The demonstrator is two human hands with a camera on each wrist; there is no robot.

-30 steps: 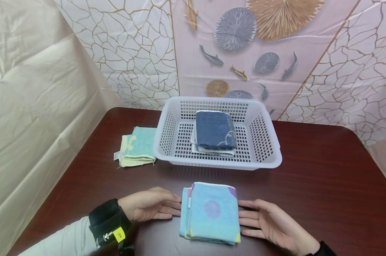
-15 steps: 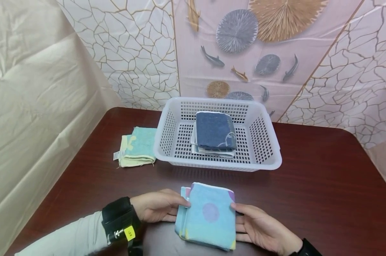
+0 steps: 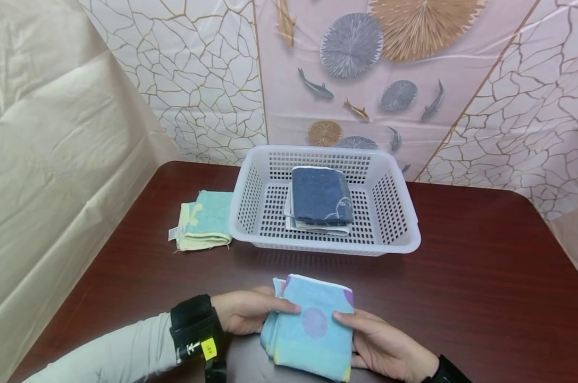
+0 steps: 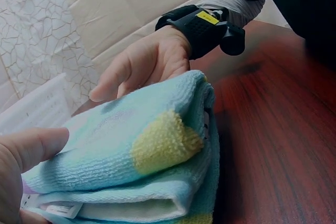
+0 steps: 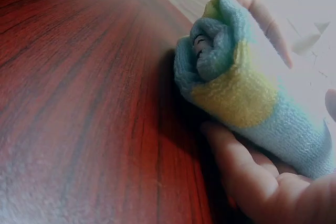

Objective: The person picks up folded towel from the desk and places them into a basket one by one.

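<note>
In the head view, both forearms reach in from the lower corners, and the hands grip opposite sides of a folded light-blue towel [image 3: 309, 346] at the near middle of the dark red-brown counter [image 3: 466, 266]. The left hand [image 3: 251, 310], its wrist wrapped in a black strap [image 3: 196, 325], lays its thumb flat across the towel's top, pointing inward; the right hand [image 3: 386, 340] mirrors it from the other side, thumb on top and palm turned in. Beyond the towel stands a white basket [image 3: 325, 246] holding a folded navy towel [image 3: 319, 194], with a green towel [image 3: 207, 217] just beside it on the left.

In the left wrist view, the left thumb presses on the towel at the lower left, while the right hand shows across it, palm partly visible.

In the right wrist view, the right fingers curl beneath the towel's yellow-patched fold, close above the counter. Whether the towel touches the counter, I cannot tell.
</note>
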